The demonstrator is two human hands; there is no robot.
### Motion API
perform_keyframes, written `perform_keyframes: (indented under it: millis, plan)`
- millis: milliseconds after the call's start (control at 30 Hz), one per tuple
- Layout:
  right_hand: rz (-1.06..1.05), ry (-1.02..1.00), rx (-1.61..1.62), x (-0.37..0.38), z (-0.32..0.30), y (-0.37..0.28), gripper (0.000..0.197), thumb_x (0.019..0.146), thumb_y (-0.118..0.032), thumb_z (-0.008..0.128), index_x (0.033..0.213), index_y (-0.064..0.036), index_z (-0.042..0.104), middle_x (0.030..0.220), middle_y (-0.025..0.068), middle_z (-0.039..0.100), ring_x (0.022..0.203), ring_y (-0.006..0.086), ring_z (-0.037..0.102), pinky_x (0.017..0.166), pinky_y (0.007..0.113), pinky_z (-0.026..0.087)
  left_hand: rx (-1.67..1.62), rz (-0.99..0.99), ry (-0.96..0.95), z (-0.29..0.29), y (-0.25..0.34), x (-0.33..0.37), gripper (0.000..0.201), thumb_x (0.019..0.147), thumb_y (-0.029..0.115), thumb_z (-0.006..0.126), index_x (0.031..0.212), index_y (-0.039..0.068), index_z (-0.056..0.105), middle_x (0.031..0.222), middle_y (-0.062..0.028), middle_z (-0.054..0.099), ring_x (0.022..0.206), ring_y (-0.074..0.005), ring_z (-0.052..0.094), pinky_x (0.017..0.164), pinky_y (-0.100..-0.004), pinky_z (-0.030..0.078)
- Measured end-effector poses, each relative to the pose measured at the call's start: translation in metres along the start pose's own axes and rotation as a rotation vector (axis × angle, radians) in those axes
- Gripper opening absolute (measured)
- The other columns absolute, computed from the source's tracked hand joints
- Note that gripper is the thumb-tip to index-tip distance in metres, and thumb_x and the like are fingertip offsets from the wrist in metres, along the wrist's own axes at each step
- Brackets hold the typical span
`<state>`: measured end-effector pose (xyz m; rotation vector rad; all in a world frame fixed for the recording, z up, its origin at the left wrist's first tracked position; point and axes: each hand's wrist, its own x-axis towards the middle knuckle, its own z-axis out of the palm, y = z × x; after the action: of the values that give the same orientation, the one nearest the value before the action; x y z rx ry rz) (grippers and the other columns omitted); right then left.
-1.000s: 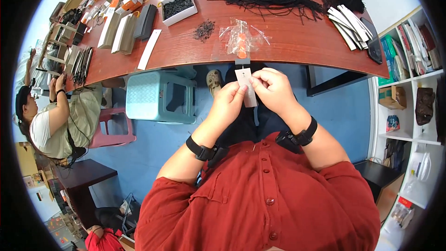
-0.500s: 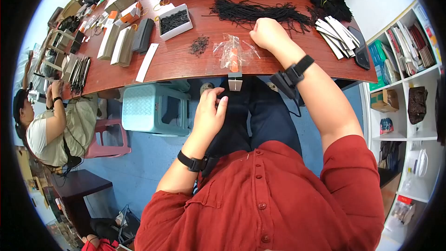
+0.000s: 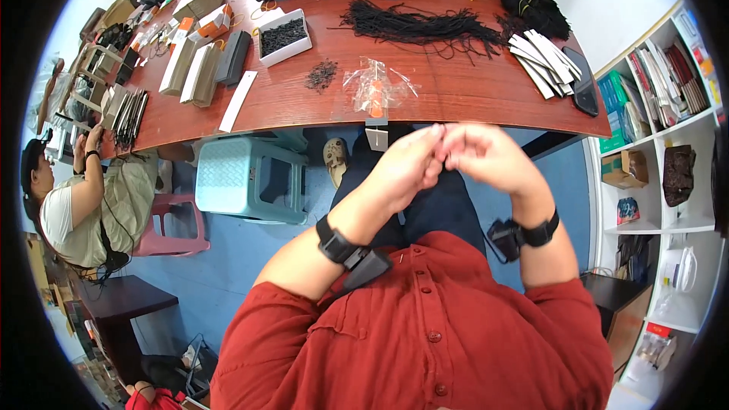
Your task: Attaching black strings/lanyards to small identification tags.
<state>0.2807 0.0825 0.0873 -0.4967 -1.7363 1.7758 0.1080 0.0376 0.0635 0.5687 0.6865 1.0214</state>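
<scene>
My left hand and my right hand meet in front of the table's near edge, fingertips pinched together. Whatever lies between them is too small or hidden to make out. A thin dark line on the tabletop leads up from the fingers; I cannot tell if it is a cord. Beyond them lies a loose bundle of black cords. Left of my hands, a small clamp-like block hangs at the table edge, with orange tape and crumpled clear film above it.
On the red-brown table stand a white box of small black pieces, stacks of grey cards, white strips and a phone. A blue stool is below. Another person sits at left; shelves stand right.
My right hand has come back from beside the black cords to the near table edge. My left hand has moved right and up to meet it, and the fingertips now touch.
</scene>
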Motion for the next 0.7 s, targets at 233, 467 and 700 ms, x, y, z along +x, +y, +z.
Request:
perform_keyframes:
  millis: [233, 467, 700]
  plan:
    - [-0.039, 0.056, 0.611, -0.085, -0.022, 0.006, 0.016, 0.078, -0.006, 0.068, 0.091, 0.0016, 0.063, 0.079, 0.0130, 0.064, 0.039, 0.0056, 0.040, 0.036, 0.020, 0.031, -0.208, 0.239, 0.166, -0.013, 0.037, 0.008, 0.021, 0.095, 0.024, 0.052, 0.102, 0.006, 0.059, 0.075, 0.0040, 0.050, 0.056, -0.0052, 0.039, 0.049, -0.0190, 0.032]
    - [-0.013, 0.347, 0.582, -0.103, -0.047, 0.018, 0.012, 0.083, -0.008, 0.067, 0.090, -0.0010, 0.060, 0.080, 0.0118, 0.065, 0.038, 0.0056, 0.040, 0.038, 0.018, 0.030, -0.098, 0.461, 0.326, -0.054, 0.055, -0.058, 0.022, 0.094, 0.022, 0.056, 0.105, 0.004, 0.058, 0.081, 0.0020, 0.053, 0.060, -0.0055, 0.042, 0.052, -0.0208, 0.035]
    - [-0.056, 0.490, 0.614, -0.074, -0.036, 0.033, 0.014, 0.088, -0.016, 0.063, 0.093, -0.0056, 0.055, 0.101, 0.0065, 0.053, 0.066, 0.0104, 0.044, 0.054, 0.020, 0.036, -0.056, 0.588, 0.413, -0.078, 0.047, -0.084, 0.016, 0.090, 0.017, 0.062, 0.098, 0.003, 0.060, 0.081, 0.0009, 0.055, 0.062, -0.0063, 0.044, 0.053, -0.0211, 0.035]
